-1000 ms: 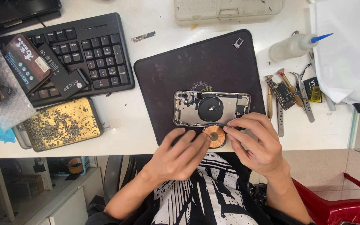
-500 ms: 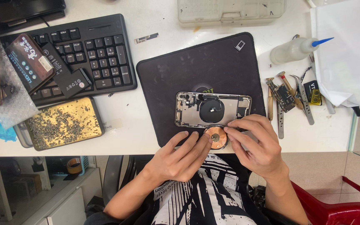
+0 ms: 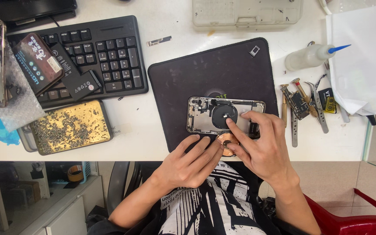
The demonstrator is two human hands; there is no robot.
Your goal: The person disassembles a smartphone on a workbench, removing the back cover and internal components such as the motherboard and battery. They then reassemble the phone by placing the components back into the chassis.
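An opened phone housing [image 3: 205, 115] lies face down on a black work mat [image 3: 196, 74], its insides showing with a round black coil in the middle. A round copper coil [image 3: 225, 142] lies just in front of it at the mat's near edge. My left hand [image 3: 190, 163] pinches the copper coil with its fingertips. My right hand [image 3: 262, 146] also touches the coil, while its index finger stretches onto the black round part of the phone.
A black keyboard [image 3: 105, 56] with a phone battery and small box on it sits at the left. A gold tray of tiny screws [image 3: 68, 127] lies near the front edge. Tweezers and screwdrivers [image 3: 305, 109], a squeeze bottle [image 3: 310, 57] and a white cloth are at the right.
My right index finger has reached forward from the copper coil onto the phone's black round part. The left hand stays on the coil.
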